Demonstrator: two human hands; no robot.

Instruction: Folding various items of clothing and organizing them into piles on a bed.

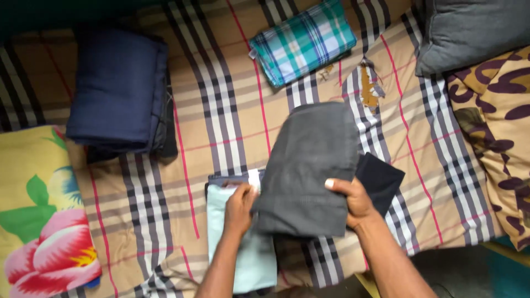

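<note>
While both hands are on it, the folded grey garment (309, 165) lies on the bed (221, 110), over its striped plaid sheet, and serves as the landmark for everything else. The right hand (353, 201) grips the garment's near right corner, thumb on top and fingers tucked under the edge. The left hand (238, 208) is at the garment's near left edge, fingers curled against the fold; whether they actually pinch the cloth cannot be told.

By the look of it the garment is soft, limp and light, likely to sag and unfold if lifted by one point, so the near corners or the folded edge seem the sound places to hold it.

Just left of the garment, partly under the left hand, lies a pale blue folded cloth (243, 254). Peeking out from beneath its right side is a dark navy piece (381, 179). Beyond it sits a folded teal checked cloth (303, 41); far to its left rests a stack of navy folded fabric (118, 88). Well right of it are a grey pillow (469, 30) and a brown patterned cover (497, 127).
</note>
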